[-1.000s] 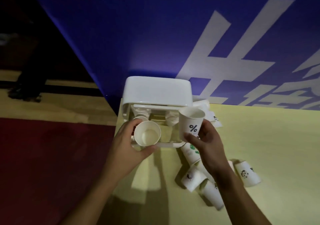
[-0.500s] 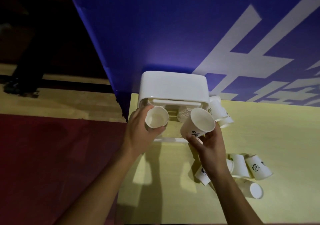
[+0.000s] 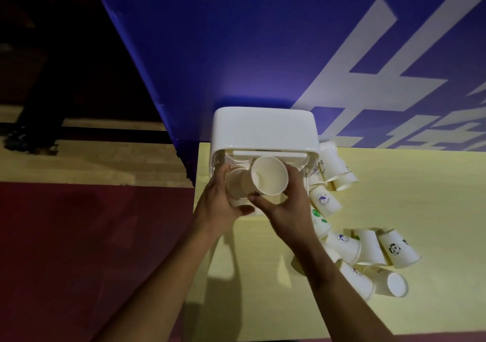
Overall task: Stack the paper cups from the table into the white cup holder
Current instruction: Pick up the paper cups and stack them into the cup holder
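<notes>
Now, from the head camera, your left hand (image 3: 218,204) grips one paper cup (image 3: 235,187) low at the open front of the white cup holder (image 3: 263,128), fingers curled round its wall, probably to keep it steady as a base. Your right hand (image 3: 288,206) is wrapped round a second cup (image 3: 268,175), mouth turned up toward you, overlapping the first; whether they touch I cannot tell. I judge you hold it so for nesting. Many loose cups (image 3: 368,247) lie on their sides on the yellow table (image 3: 420,197), just right of the holder, so much work is left.
</notes>
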